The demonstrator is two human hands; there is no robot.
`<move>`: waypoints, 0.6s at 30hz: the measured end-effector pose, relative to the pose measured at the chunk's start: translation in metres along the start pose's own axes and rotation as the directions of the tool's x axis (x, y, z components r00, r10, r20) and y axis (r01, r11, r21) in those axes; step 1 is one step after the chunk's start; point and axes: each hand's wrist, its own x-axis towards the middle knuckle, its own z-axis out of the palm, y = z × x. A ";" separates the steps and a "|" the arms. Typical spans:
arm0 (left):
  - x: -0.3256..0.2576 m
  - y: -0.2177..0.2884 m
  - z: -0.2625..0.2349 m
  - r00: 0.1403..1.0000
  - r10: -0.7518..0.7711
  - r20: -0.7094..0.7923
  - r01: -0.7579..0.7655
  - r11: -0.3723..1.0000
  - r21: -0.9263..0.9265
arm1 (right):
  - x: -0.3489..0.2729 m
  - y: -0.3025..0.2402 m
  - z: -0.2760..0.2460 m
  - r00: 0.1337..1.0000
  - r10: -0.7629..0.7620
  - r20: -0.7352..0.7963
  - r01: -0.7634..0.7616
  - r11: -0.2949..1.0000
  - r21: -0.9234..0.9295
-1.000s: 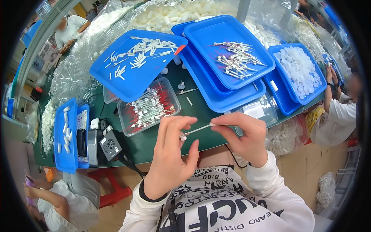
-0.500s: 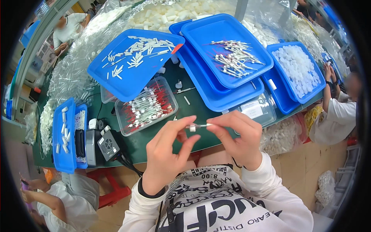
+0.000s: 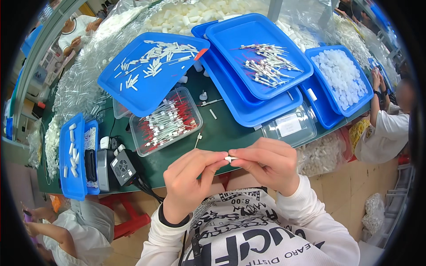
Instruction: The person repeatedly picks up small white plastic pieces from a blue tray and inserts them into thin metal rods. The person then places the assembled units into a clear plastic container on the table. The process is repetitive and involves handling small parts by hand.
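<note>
White, soft-looking sweatshirt sleeves (image 3: 155,235) frame the left hand (image 3: 186,179) and right hand (image 3: 276,164), whose fingers meet tip to tip. On each side thumb and forefinger are pinched together on one small white piece (image 3: 229,158) held over the near edge of the smooth green worktop (image 3: 222,133); the fingertips hide most of its shape. Just beyond, a thin stick (image 3: 198,140) with a blocky white head lies on the surface. Next comes a clear, round-cornered plastic box (image 3: 172,141) of slender white-and-red sticks. Farther back, one glossy blue tray (image 3: 137,102) carries short, matte white tubes, and a stacked blue tray (image 3: 266,29) holds a tangle of longer white-and-red sticks. Beyond them spreads a heap of chunky, cream-coloured cylinders (image 3: 191,18).
</note>
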 end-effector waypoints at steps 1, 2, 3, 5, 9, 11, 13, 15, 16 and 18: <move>0.001 0.000 0.000 1.000 0.005 -0.002 -0.005 1.000 0.015 | 0.001 -0.001 0.000 0.999 0.033 -0.023 -0.032 0.999 0.026; 0.002 0.000 -0.001 1.000 0.010 -0.004 -0.010 1.000 0.030 | 0.004 -0.002 -0.001 0.997 0.066 -0.046 -0.063 0.997 0.052; 0.003 0.000 -0.002 1.000 0.017 -0.009 -0.016 0.999 0.047 | 0.008 -0.002 -0.002 0.993 0.095 -0.067 -0.089 0.993 0.081; 0.000 -0.004 -0.002 0.999 -0.033 -0.011 0.033 0.999 0.017 | 0.010 0.001 -0.011 0.996 0.094 -0.004 -0.094 0.995 0.036; 0.004 -0.010 0.005 1.000 -0.011 0.026 0.012 0.999 -0.040 | 0.009 0.013 -0.006 0.991 0.035 0.131 -0.033 0.999 -0.023; 0.012 -0.016 0.006 0.995 -0.095 0.005 0.095 0.990 -0.102 | 0.021 0.015 -0.006 0.988 0.056 0.143 -0.040 0.993 -0.113; 0.018 -0.038 0.001 0.992 -0.129 -0.004 0.129 0.992 -0.017 | 0.041 0.026 -0.014 0.983 0.061 0.173 -0.022 0.976 -0.218; 0.029 -0.051 -0.007 0.975 -0.222 -0.022 0.223 0.975 0.012 | 0.060 0.040 -0.018 0.960 0.181 0.213 -0.128 0.962 -0.240; 0.032 -0.056 -0.009 0.972 -0.228 -0.057 0.232 0.970 0.078 | 0.070 0.049 -0.020 0.946 0.231 0.230 -0.157 0.941 -0.299; 0.034 -0.068 -0.018 0.971 -0.217 -0.101 0.236 0.939 0.251 | 0.087 0.073 -0.025 0.930 0.297 0.217 -0.177 0.879 -0.444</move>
